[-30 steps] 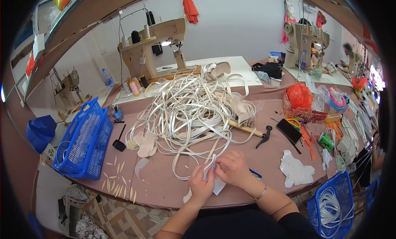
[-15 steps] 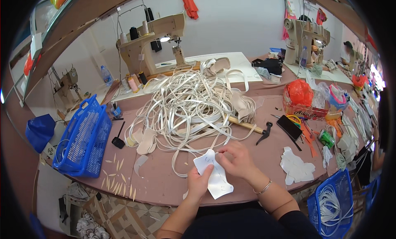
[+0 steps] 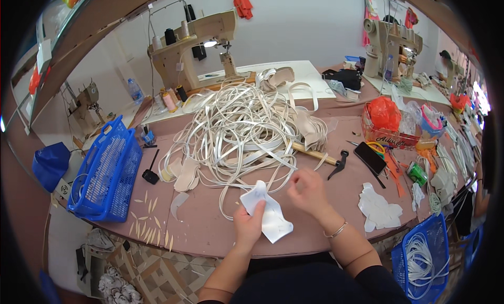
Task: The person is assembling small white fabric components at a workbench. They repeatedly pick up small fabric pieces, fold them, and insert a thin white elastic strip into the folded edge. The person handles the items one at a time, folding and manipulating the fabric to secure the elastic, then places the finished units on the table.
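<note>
My left hand (image 3: 249, 222) grips a white shaped piece (image 3: 274, 224) with faint pen marks, its thumb pressed on the face of the piece. The piece hangs at a tilt above the near edge of the table. Just right of it, my right hand (image 3: 311, 195) is raised, apart from the piece, its thumb and fingers curled together. What these fingertips hold, if anything, is too small to make out. Beyond both hands lies a big tangled heap of white and beige straps (image 3: 247, 131). Beige shaped pieces (image 3: 186, 174) lie at the heap's left front.
A hammer (image 3: 336, 164) and a black phone (image 3: 369, 157) lie right of the heap. White cut pieces (image 3: 379, 207) rest near the right edge. A blue basket (image 3: 105, 173) stands left, another blue basket (image 3: 441, 251) low right. Behind stands a sewing machine (image 3: 178, 57).
My right hand has drawn away from the white piece, to the right and slightly upward. My left hand, still holding the piece, has shifted a little left and away from me.
</note>
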`<state>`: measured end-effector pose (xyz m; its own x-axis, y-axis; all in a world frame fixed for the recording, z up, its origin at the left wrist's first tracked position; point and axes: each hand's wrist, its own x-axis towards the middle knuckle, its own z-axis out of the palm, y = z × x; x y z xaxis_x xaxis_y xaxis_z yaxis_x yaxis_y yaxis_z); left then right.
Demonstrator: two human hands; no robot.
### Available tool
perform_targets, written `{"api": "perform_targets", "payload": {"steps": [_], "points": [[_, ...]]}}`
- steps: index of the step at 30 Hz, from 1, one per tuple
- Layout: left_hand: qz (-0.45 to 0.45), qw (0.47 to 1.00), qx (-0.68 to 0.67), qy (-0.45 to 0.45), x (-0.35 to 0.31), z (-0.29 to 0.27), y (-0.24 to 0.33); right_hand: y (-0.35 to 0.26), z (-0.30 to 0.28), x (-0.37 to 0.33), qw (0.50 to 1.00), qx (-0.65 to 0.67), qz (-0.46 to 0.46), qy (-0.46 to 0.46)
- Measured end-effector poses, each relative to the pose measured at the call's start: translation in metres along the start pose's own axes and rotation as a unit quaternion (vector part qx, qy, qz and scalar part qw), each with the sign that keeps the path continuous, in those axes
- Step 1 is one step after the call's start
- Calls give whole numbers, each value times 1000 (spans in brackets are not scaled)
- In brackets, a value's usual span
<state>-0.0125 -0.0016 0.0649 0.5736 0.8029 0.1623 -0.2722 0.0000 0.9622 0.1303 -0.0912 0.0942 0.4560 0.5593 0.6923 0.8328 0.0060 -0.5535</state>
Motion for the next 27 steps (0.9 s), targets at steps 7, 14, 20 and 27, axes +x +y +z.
{"api": "perform_targets", "payload": {"steps": [7,14,20,27], "points": [[52,997,-21,55,10,0,11,-16,-5,-26,942,214,208,-155],[314,922,215,71,6,4,5,-22,8,-23,995,76,-4,-71],[318,918,221,91,3,0,8,-9,20,-21,998,-36,-50,-28],[241,957,124,107,6,-10,2,-17,17,-25,986,153,65,-31]]}}
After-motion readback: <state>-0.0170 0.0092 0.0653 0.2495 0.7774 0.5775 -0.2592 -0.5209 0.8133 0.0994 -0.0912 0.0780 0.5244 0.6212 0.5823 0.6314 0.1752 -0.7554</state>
